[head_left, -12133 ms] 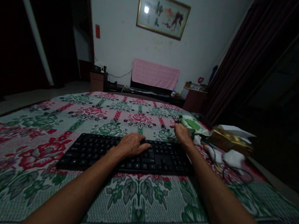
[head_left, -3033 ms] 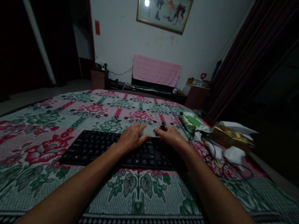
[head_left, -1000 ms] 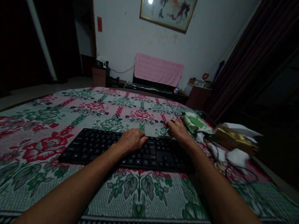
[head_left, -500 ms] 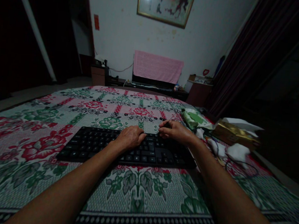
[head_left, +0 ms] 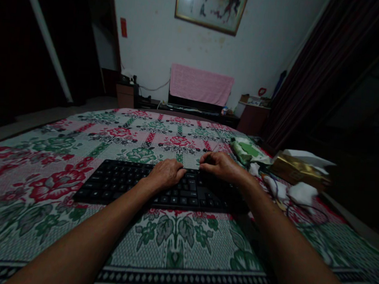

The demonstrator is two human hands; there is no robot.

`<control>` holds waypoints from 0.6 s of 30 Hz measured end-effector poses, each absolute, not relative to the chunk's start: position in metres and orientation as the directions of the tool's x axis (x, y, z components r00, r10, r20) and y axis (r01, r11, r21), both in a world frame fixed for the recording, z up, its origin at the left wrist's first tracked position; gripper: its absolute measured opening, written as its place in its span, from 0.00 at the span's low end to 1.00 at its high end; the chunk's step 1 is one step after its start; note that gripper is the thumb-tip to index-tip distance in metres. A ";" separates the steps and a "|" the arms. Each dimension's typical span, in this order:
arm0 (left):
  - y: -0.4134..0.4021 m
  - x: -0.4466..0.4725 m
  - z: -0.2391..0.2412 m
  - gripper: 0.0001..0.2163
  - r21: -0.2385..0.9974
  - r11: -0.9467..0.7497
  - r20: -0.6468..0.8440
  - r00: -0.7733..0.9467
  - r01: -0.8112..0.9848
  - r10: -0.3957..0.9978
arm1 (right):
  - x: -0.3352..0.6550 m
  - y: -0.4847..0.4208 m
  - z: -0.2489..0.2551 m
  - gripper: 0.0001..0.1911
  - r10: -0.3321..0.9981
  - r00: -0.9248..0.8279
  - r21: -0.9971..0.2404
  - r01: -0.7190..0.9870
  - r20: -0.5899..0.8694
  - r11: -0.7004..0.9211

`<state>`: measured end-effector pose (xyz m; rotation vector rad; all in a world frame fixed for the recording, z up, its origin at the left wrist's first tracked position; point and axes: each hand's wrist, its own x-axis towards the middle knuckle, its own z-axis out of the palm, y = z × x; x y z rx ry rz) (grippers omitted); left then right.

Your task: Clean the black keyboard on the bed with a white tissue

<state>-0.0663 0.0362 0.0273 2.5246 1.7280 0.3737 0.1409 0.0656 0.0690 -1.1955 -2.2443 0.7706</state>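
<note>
A black computer keyboard (head_left: 117, 180) lies flat on a flowered bedspread, its long side across in front of me. Over the middle of its far edge, my left hand (head_left: 166, 174) grips it, fingers curled together and the thumb to the right. My right hand (head_left: 219, 165) is just above the keyboard's right part, with thumb and fingers pinched together. Whatever sits in that pinch is too small and dark to make out. Parts of the keys are hidden beneath both hands and the right forearm's shadow.
To the right lie a green-and-white wipes packet (head_left: 249, 152), a gold tissue box (head_left: 297, 168), crumpled white tissues (head_left: 303, 193) and a dark cable (head_left: 311, 219). Beyond the bedspread (head_left: 175, 239), a pink towel (head_left: 201, 84) hangs over a screen on a low stand.
My right hand has shifted very slightly left, its fingers a little changed in pose. The left hand stays on the keyboard, which lies in the same place.
</note>
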 end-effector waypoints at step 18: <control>0.036 -0.065 0.026 0.18 0.159 -0.362 0.167 0.337 0.918 0.927 | 0.144 0.071 0.070 0.09 0.797 -0.592 -0.613 0.587 0.122 0.529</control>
